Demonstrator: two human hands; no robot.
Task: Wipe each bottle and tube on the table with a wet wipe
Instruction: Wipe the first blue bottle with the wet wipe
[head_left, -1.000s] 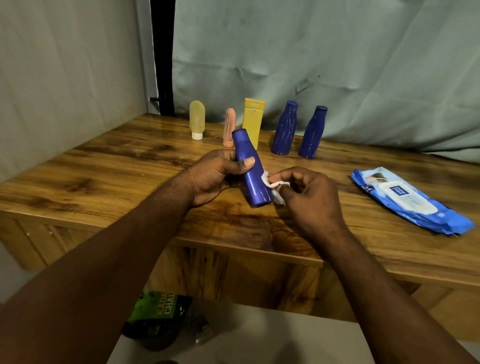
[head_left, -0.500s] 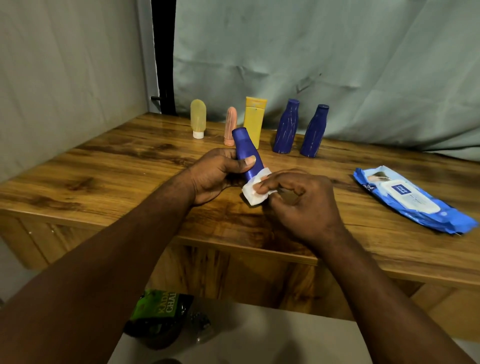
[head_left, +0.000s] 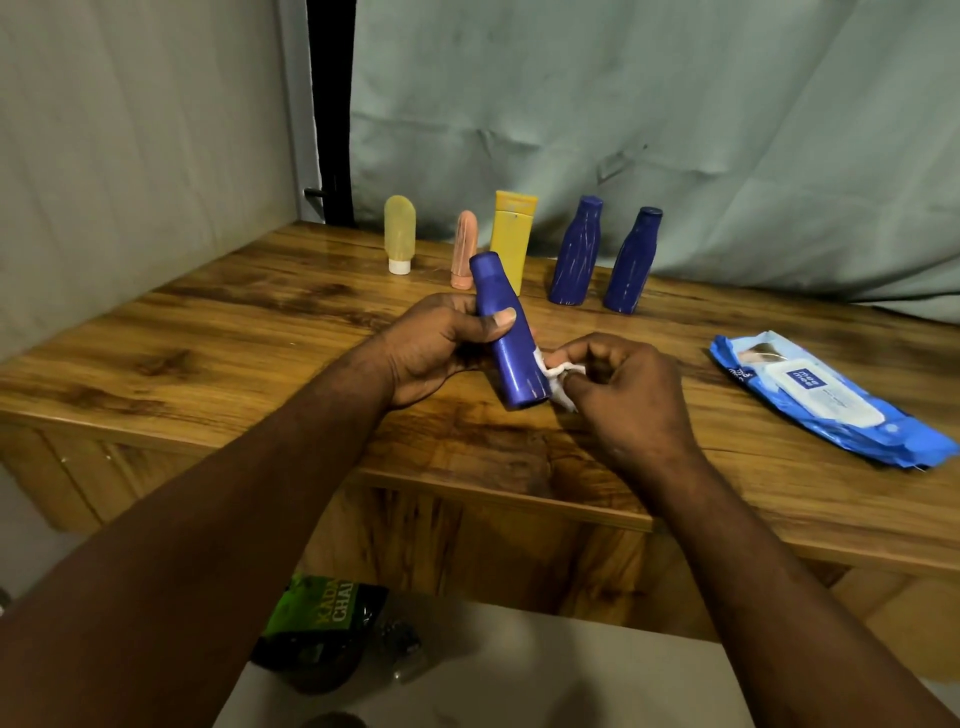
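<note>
Left hand (head_left: 431, 348) fingers wrap the blue bottle (head_left: 511, 343), held tilted over the bench (head_left: 208, 332). Right hand (head_left: 618, 384) pinches the wet wipe (head_left: 563, 376) at the bottle's base. Wipes pack (head_left: 826, 400) label probably reads "mee mee"; green packet (head_left: 322, 618) reads "CHAI".

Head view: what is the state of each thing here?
held blue bottle, tilted, capped, gripped by left hand.
wet wipe, crumpled, pinched by right hand against that bottle.
back blue bottles, upright, capped.
yellow tube, upright.
peach tube, upright.
pale bottle, standing on white cap.
wipes pack, lying flat, lid shut.
</note>
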